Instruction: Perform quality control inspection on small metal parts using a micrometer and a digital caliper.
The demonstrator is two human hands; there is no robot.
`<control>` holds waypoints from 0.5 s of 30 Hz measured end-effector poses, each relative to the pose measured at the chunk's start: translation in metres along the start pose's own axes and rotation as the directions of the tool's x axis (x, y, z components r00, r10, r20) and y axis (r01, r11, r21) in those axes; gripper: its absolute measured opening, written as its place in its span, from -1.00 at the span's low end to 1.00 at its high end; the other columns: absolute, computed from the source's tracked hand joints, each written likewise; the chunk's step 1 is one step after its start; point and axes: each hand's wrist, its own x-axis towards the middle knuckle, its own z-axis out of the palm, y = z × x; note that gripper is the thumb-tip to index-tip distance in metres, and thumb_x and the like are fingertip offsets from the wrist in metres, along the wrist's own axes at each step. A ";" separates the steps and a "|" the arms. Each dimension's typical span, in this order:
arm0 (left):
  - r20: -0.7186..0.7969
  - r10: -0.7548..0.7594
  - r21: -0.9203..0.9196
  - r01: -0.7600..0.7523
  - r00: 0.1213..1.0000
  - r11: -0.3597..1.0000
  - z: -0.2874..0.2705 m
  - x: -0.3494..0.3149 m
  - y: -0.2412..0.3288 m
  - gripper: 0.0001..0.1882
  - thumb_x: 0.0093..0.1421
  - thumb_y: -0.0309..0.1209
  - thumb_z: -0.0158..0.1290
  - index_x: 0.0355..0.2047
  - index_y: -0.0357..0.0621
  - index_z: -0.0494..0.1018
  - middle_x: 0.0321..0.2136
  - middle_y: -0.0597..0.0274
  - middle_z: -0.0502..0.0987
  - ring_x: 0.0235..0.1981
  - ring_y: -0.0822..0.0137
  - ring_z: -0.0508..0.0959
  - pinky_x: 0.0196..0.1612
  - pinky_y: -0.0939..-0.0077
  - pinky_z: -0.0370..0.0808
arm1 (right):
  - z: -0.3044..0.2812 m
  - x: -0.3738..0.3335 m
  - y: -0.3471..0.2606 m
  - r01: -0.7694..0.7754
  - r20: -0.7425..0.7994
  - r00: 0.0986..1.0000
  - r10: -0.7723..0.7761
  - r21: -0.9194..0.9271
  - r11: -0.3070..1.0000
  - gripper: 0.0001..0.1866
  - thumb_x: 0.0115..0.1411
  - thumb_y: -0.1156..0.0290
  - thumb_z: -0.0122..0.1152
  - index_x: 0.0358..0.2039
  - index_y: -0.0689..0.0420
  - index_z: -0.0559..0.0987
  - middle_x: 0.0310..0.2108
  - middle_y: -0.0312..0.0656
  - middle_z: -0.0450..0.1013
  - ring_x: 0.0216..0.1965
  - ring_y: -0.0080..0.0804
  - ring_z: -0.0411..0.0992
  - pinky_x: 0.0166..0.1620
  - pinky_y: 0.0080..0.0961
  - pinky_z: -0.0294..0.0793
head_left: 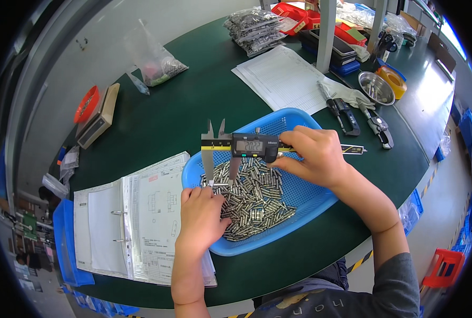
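My right hand [316, 158] is closed around the slider end of a digital caliper [249, 146], held level over a blue plastic basket [309, 199]. The caliper's long jaws point down, with a small metal pin [221, 184] lying crosswise between them. At the tip of the left jaw, my left hand [200, 216] has its fingers curled at the pin's left end; their grip is partly hidden. Beneath both hands, a heap of short shiny metal pins [257, 199] covers much of the perforated basket floor.
An open ring binder [135, 225] with drawings lies left of the basket. Beyond are paper sheets [278, 77], micrometers [376, 127], a steel bowl [376, 87] and stacked bags of parts [253, 32]. A scale [99, 116] with a red dish stands at far left; metal posts [326, 37] rise behind.
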 end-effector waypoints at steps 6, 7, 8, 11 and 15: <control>0.104 -0.006 0.092 -0.003 0.995 0.996 0.016 0.005 -0.003 -0.93 -0.28 -0.47 0.11 -0.68 -0.10 0.46 -0.63 0.25 0.40 -0.43 0.21 0.40 -0.29 0.36 0.24 | 0.006 -0.001 0.005 -0.083 -0.068 0.994 0.085 0.026 0.996 -0.68 -0.18 0.28 0.28 -0.42 0.15 0.45 -0.61 -0.25 0.34 -0.66 -0.29 0.34 -0.64 -0.47 0.27; 0.105 -0.005 0.092 -0.004 0.995 0.996 0.016 0.005 -0.002 -0.93 -0.28 -0.47 0.11 -0.68 -0.10 0.46 -0.63 0.25 0.40 -0.43 0.21 0.40 -0.29 0.36 0.24 | 0.006 -0.001 0.006 -0.099 -0.087 0.991 0.102 0.047 0.994 -0.68 -0.17 0.28 0.27 -0.40 0.15 0.44 -0.60 -0.24 0.34 -0.65 -0.27 0.34 -0.64 -0.46 0.28; 0.090 0.006 0.080 -0.014 0.996 0.997 0.015 0.006 -0.001 -0.95 -0.28 -0.48 0.08 -0.69 -0.11 0.45 -0.63 0.25 0.40 -0.44 0.21 0.40 -0.32 0.36 0.24 | 0.006 -0.001 0.006 -0.100 -0.087 0.991 0.103 0.047 0.994 -0.68 -0.17 0.28 0.27 -0.40 0.15 0.44 -0.60 -0.24 0.34 -0.65 -0.27 0.34 -0.64 -0.46 0.28; 0.064 0.024 0.043 -0.027 0.998 0.999 0.013 0.006 -0.001 -0.96 -0.28 -0.50 0.05 -0.71 -0.11 0.43 -0.64 0.25 0.40 -0.44 0.20 0.40 -0.34 0.36 0.25 | 0.005 -0.002 0.007 -0.111 -0.059 0.992 0.114 0.042 0.993 -0.68 -0.17 0.29 0.27 -0.40 0.15 0.44 -0.61 -0.23 0.34 -0.65 -0.27 0.35 -0.63 -0.46 0.28; 0.051 0.003 0.041 -0.005 0.999 0.999 0.017 0.008 0.000 -0.96 -0.27 -0.50 0.04 -0.73 -0.10 0.40 -0.65 0.25 0.39 -0.44 0.21 0.40 -0.33 0.37 0.24 | 0.005 -0.001 0.005 -0.089 -0.041 0.995 0.090 0.029 0.996 -0.68 -0.16 0.31 0.27 -0.39 0.16 0.44 -0.60 -0.23 0.33 -0.65 -0.27 0.34 -0.63 -0.45 0.29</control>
